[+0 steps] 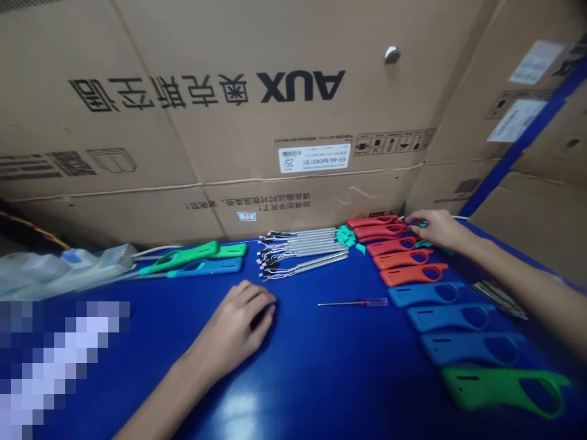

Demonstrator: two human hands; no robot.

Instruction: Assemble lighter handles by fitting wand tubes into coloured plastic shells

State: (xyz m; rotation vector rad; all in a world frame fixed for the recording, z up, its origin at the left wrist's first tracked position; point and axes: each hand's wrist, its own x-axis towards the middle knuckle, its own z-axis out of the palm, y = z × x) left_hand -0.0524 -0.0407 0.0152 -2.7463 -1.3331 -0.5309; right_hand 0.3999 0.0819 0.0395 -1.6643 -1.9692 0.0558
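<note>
Handle shells [413, 274] lay in one row to the right of the screwdriver [353, 302], running from beyond it back toward the viewer. The row counted five red or orange, three blue and one green shell [502, 388], nine in all.

The right hand [433, 227] was at the row's far end, beyond and right of the screwdriver, with fingertips lowered onto a small teal piece [422, 224]. Whether it was pinched or merely touched could not be told. The left hand [238, 330] rested palm down on the blue table [321, 379], left of the screwdriver, fingers loosely curled and holding nothing visible.

Other counts:
- One screwdriver.
- Metal rods [302, 247] bundled just beyond it, roughly seven; blur prevented a firm figure.
- A cluster of teal parts [346, 235] beyond the screwdriver, uncounted.
- Three long handles [197, 261] well to its left, apparently two green and one blue.

Risks, as judged:
- The right forearm ran close alongside the row, so a dropped arm could push shells out of line.
- The screwdriver lay loose between both hands, and a brush could roll it.
- The teal piece was small, and a poor pinch could drop it among the red shells.
</note>
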